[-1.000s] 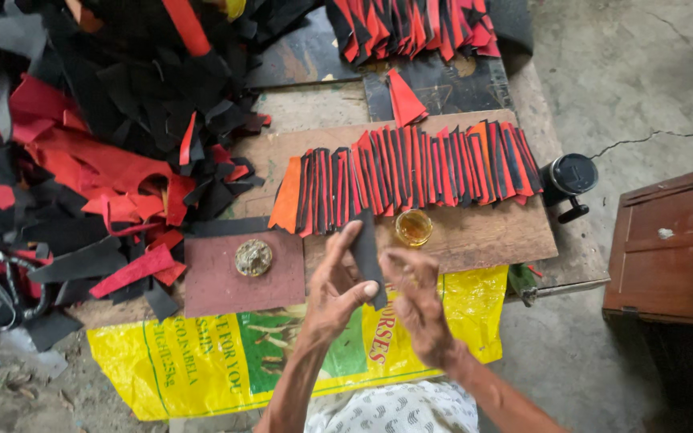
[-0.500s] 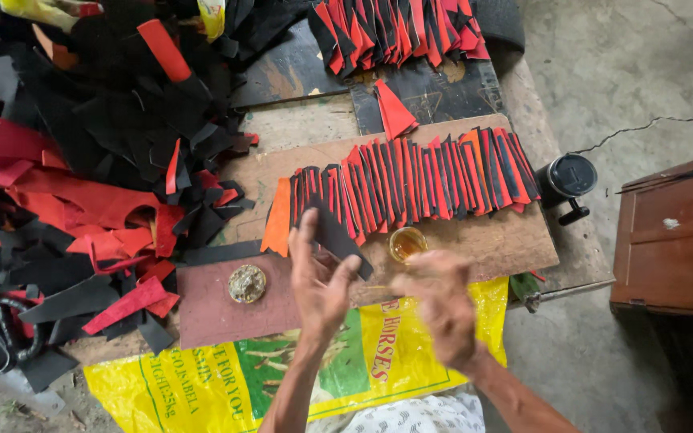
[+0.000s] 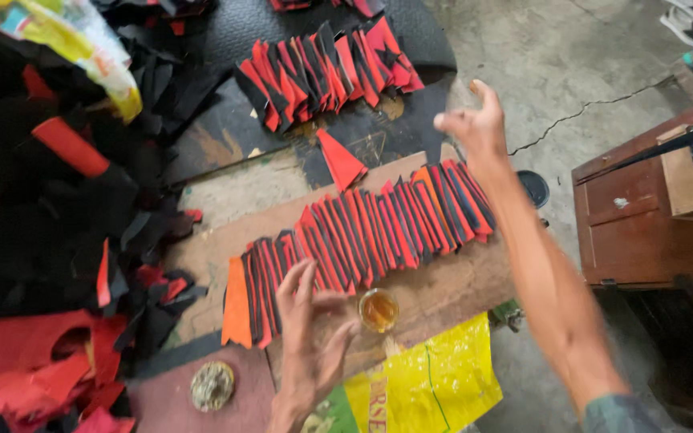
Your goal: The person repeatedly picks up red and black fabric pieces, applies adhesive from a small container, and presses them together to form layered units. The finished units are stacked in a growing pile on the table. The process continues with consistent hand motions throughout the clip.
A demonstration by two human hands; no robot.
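My left hand [image 3: 308,333] hovers with fingers spread over the near end of a long row of overlapping red and black strips [image 3: 362,232] on a wooden board [image 3: 459,293]. It holds nothing. A small glass of amber liquid [image 3: 378,309] stands just right of that hand. My right hand [image 3: 472,120] is raised far out past the row's right end, fingers loosely apart and holding nothing. A single red triangular piece [image 3: 341,160] lies beyond the row.
A second row of red and black strips [image 3: 322,68] lies on a black mat farther away. A heap of black and red scraps [image 3: 50,240] fills the left. A wooden cabinet [image 3: 651,208] stands right. Nearby are a yellow sack [image 3: 435,385] and round metal tin [image 3: 212,385].
My right hand has swung from beside the glass up and out to the far right. The black strip between my hands is gone, and the view has tilted forward.
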